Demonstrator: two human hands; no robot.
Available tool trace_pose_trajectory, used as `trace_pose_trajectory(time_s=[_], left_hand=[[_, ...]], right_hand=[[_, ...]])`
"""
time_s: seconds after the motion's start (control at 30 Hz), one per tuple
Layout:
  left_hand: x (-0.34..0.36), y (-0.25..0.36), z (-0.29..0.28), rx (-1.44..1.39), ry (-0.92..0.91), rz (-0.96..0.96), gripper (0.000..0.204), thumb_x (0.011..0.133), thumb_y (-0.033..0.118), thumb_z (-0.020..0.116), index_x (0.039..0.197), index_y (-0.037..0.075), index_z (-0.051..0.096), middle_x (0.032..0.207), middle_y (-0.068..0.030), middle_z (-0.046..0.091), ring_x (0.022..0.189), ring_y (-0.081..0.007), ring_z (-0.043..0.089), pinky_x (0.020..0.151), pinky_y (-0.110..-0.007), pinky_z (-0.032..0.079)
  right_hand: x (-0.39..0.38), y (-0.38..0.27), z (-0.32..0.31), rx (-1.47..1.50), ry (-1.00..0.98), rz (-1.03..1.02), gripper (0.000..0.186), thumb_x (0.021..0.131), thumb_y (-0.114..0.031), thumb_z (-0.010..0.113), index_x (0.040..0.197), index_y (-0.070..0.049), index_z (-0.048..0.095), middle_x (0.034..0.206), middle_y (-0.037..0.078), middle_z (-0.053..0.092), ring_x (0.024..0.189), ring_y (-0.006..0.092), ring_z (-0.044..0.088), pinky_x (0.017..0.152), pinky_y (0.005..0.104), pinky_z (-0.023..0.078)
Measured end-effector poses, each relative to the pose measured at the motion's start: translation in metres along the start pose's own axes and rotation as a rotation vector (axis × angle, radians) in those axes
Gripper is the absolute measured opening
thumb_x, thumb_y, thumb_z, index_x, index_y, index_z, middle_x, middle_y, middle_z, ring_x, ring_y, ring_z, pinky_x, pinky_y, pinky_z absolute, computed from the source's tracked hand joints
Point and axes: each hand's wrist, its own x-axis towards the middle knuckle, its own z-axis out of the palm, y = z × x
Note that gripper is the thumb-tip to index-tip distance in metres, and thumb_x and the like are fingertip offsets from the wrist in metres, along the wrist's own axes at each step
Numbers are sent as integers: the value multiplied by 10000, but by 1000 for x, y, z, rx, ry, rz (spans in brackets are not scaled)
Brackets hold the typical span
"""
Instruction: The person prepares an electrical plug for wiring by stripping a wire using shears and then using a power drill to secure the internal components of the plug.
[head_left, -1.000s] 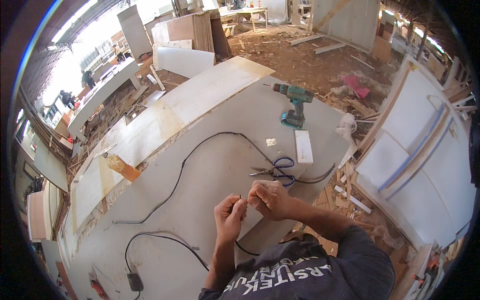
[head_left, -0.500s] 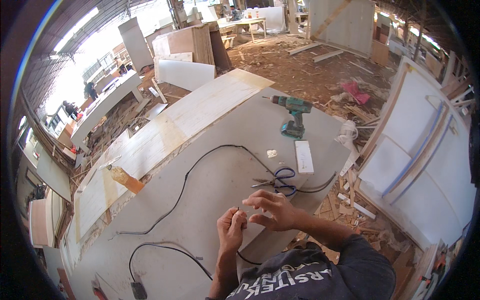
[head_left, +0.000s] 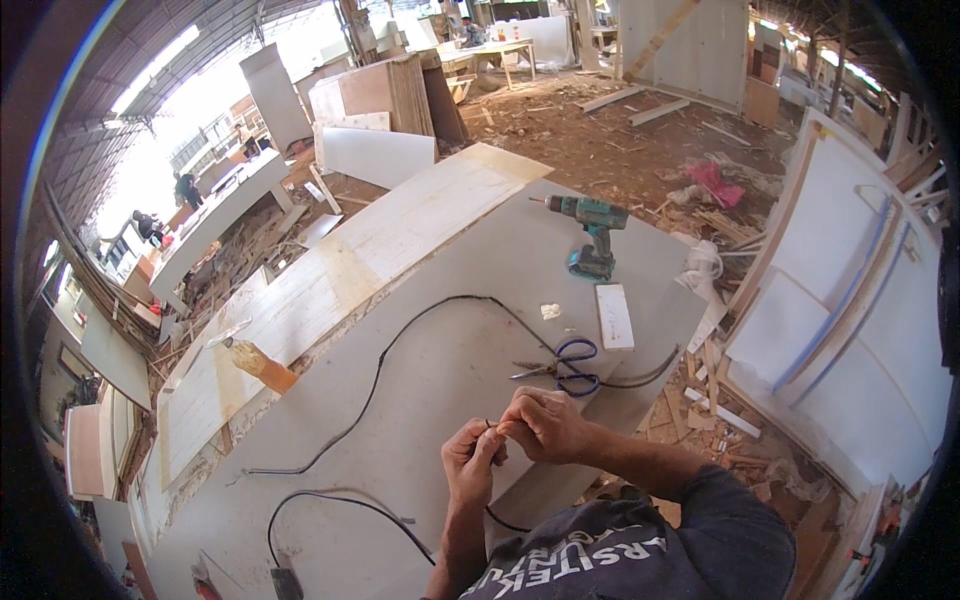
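Note:
Over the grey work surface (head_left: pixel 420 400), my left hand (head_left: pixel 470 465) pinches the end of a thin dark wire (head_left: pixel 489 424). My right hand (head_left: pixel 540 425) meets it from the right, fingers closed at that same small end; what exactly lies between the fingertips is hard to make out. Just beyond my hands lie scissors (head_left: pixel 575 365) with blue handles, across a long black cable (head_left: pixel 380 360). Farther back are a teal cordless drill (head_left: pixel 595 255) and a short white block (head_left: pixel 615 318). A second cable (head_left: pixel 340 497) runs to a dark box (head_left: pixel 285 583) at lower left.
A pale long board (head_left: pixel 360 250) borders the surface, with an orange-tipped object (head_left: pixel 260 365) on it. White panels (head_left: pixel 840 310) lean at right. Wood scraps litter the floor (head_left: pixel 530 130); stacked sheets (head_left: pixel 370 90) stand behind. Co-workers (head_left: pixel 186 186) are at a far bench.
My right fingers spread away from the wire end half a second ago and are now closed on it again beside my left fingers. The view has shifted slightly, placing objects lower and rightward.

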Motion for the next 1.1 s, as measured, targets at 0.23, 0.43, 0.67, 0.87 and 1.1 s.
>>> trace_pose_trajectory(time_s=[0.23, 0.43, 0.67, 0.87, 1.1], left_hand=[[-1, 0, 1, 153, 6, 11, 168, 1000, 76, 568, 862, 1, 625, 761, -9, 584, 640, -78, 536, 581, -231, 431], [-3, -6, -3, 114, 25, -30, 194, 1013, 133, 563, 874, 16, 631, 731, 4, 586, 635, -72, 530, 582, -222, 417], [-2, -4, -8, 12, 36, -59, 199, 989, 153, 584, 852, 16, 632, 717, 0, 572, 606, -80, 495, 551, -239, 379], [-2, -5, -8, 56, 35, -22, 154, 975, 66, 595, 861, -14, 660, 743, -19, 594, 620, -87, 529, 555, -235, 414], [-3, -4, 2, 153, 79, 93, 106, 953, -4, 594, 870, -40, 649, 827, -53, 599, 650, -92, 563, 572, -235, 460]], right_hand=[[-8, 1, 7, 20, -1, 95, 176, 920, -123, 697, 871, -61, 540, 729, 91, 585, 583, 273, 598, 495, 368, 468], [-3, -1, 4, 90, 4, 43, 151, 915, -116, 706, 993, -63, 588, 812, 86, 613, 675, 279, 640, 557, 364, 518], [7, 3, -14, 95, -92, -115, 200, 888, -107, 727, 1065, -96, 634, 909, 84, 656, 800, 293, 679, 642, 378, 563], [4, 1, -12, 56, -125, -29, 110, 914, -115, 686, 929, -73, 585, 848, 95, 642, 779, 311, 669, 614, 404, 541], [-9, -4, -1, -6, -117, 178, 202, 946, -155, 654, 835, -51, 521, 803, 141, 621, 685, 338, 643, 554, 435, 487]])
